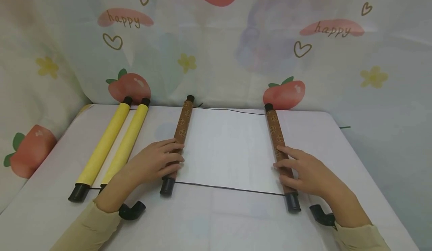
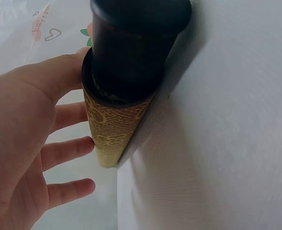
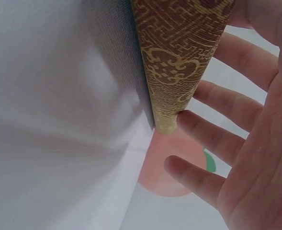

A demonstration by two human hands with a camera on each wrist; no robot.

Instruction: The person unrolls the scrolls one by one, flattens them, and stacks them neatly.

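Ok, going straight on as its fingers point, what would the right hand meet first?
The right brown rod; the right hand has its fingers over it. Past that, across the white sheet, probably the left brown rod, though depth is unclear.

I'd call this a cloth-screened tabletop nook; whether it belongs to a home or a studio, I can't tell. Printed cloth (image 1: pixel 216 37) hangs just behind the white table (image 1: pixel 236 228), folds round along its left side and spreads past its right edge. Above the table's far edge I see cheery, homely prints: peaches (image 1: pixel 131 87), yellow flowers (image 1: pixel 187 62), outlined hearts (image 1: pixel 113 41) and the word "happy" (image 1: pixel 123 18).
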